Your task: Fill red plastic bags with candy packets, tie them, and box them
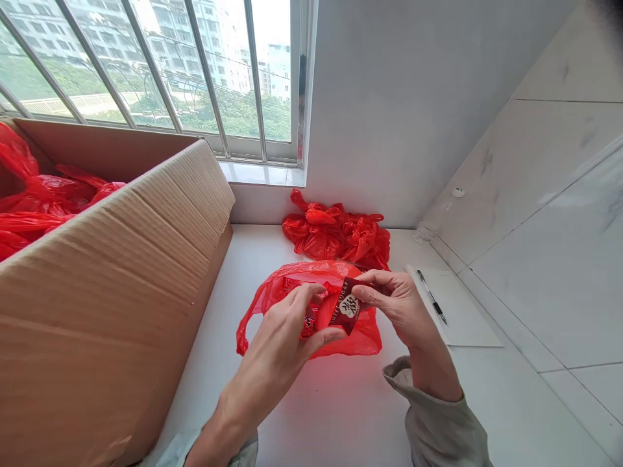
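Note:
My right hand [392,301] pinches a small dark red candy packet [348,306] between thumb and fingers. Pale lettering on it reads "SWEET SUGAR", with a large white character below. Beside the packet, my left hand [287,331] is open, its thumb and curved fingers apart over the bag's mouth. Both hands are above a thin red plastic bag [357,340] lying spread on the white table. Another red packet [308,322] with dark print shows inside the bag, partly hidden by my left hand.
Knotted red plastic bags [335,230] lie against the wall behind. A large cardboard box [146,240] with more red bags [53,194] stands at left, below a barred window [195,71]. At right, a black pen [432,298] lies on white paper [467,324] beside the tiled wall.

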Available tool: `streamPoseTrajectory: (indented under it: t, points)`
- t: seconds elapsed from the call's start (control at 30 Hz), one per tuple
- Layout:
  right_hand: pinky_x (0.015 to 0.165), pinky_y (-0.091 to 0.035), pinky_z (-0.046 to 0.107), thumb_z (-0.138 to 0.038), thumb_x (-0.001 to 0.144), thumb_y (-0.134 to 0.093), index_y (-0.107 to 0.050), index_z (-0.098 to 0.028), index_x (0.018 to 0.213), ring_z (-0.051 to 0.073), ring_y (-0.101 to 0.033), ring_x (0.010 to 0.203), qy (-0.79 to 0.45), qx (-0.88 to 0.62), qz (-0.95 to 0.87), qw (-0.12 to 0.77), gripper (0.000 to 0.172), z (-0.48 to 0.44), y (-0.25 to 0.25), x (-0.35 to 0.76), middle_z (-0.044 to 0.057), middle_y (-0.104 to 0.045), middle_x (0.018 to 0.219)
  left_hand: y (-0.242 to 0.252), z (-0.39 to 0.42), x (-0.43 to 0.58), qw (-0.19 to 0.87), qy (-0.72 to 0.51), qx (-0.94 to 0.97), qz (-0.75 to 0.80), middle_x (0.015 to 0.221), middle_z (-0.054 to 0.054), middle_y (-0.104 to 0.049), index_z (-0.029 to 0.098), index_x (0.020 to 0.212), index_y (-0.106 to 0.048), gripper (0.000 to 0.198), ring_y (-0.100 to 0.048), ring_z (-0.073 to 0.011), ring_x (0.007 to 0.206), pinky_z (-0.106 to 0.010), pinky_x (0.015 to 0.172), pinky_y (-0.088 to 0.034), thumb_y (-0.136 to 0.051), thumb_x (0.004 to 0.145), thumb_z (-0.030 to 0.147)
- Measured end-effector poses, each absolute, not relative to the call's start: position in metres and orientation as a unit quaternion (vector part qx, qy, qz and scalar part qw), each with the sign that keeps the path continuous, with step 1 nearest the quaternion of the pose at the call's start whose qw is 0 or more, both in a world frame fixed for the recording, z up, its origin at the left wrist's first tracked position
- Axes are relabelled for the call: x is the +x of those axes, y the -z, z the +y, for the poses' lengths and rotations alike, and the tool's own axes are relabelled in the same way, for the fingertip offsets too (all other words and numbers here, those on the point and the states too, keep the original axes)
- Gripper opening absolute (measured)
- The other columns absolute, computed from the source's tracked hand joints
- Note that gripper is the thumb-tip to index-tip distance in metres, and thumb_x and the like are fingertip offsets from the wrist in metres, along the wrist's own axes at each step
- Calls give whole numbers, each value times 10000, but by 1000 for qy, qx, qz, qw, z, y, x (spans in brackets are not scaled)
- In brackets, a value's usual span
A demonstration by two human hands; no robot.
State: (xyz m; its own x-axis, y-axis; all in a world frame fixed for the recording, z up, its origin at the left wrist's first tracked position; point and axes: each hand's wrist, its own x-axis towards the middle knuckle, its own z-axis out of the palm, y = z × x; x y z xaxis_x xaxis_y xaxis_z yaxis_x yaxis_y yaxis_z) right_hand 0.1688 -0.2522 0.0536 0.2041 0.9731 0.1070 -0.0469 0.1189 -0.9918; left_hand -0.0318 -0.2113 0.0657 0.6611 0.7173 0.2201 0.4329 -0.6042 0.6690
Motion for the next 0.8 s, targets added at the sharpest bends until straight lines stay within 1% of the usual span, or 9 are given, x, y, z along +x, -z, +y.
streamPoseTrajectory:
  t: [0.07,0.13,0.23,0.43,0.53,0.6,0.67,0.73,0.8]
  points:
    - [630,-516,265,-320,762,-774,-757,-190,772,134,-615,646,-428,-488,-472,597,132,-252,-54,162,-3,-664,686,-61,-210,-26,350,-222,853,316,955,53,-626,265,1060,-498,234,-561,-135,826,-233,695,-410,-614,911,403]
    - [652,-507,258,-295,770,-767,-759,-197,759,134,-613,678,-412,-482,-484,604,98,-251,-53,157,-2,-676,709,-59,-207,-22,383,-211,844,310,805,75,-592,228,883,-495,170,-517,-110,709,-222,632,-371,-613,910,347]
    - [629,-484,225,-279,775,-761,-760,-213,758,117,-603,666,-401,-488,-488,602,68,-250,-51,155,-13,-692,710,-60,-201,-22,403,-209,836,310,676,83,-501,203,730,-430,238,-452,-90,615,-221,570,-329,-596,893,253]
    - [688,-467,226,-282,808,-721,-748,-211,817,132,-629,738,-351,-526,-529,567,76,-249,-51,152,-14,-716,771,-59,-198,-22,353,-212,854,318,644,84,-474,198,701,-410,250,-407,-87,573,-226,546,-312,-600,863,200]
    - [697,-455,237,-290,848,-669,-718,-198,806,144,-619,737,-291,-559,-552,546,113,-248,-54,148,-13,-699,761,-60,-197,-26,297,-186,870,347,637,71,-515,197,724,-481,201,-431,-105,564,-245,549,-331,-601,882,226]
    - [692,-443,242,-282,877,-629,-696,-200,806,147,-613,722,-236,-590,-570,521,127,-248,-55,146,-13,-691,761,-65,-193,-35,243,-188,879,363,720,35,-598,202,802,-572,123,-521,-139,653,-260,607,-396,-582,910,260]
    - [690,-427,252,-264,904,-588,-677,-208,807,154,-606,717,-180,-628,-593,472,144,-247,-53,146,-8,-688,771,-70,-188,-48,164,-238,881,375,887,-18,-655,217,902,-640,116,-576,-203,885,-303,752,-465,-566,930,302]
    - [689,-408,265,-233,918,-561,-664,-211,806,165,-604,726,-143,-668,-617,390,155,-245,-49,146,3,-687,790,-73,-181,-61,72,-298,867,394,1090,-64,-633,239,940,-680,157,-492,-278,1136,-393,916,-463,-566,930,346]
    - [667,-384,270,-199,922,-547,-657,-210,809,170,-604,729,-126,-699,-639,295,158,-242,-43,144,9,-684,798,-71,-175,-71,15,-305,856,417,1238,-97,-556,253,951,-706,168,-370,-348,1268,-492,994,-431,-592,909,370]
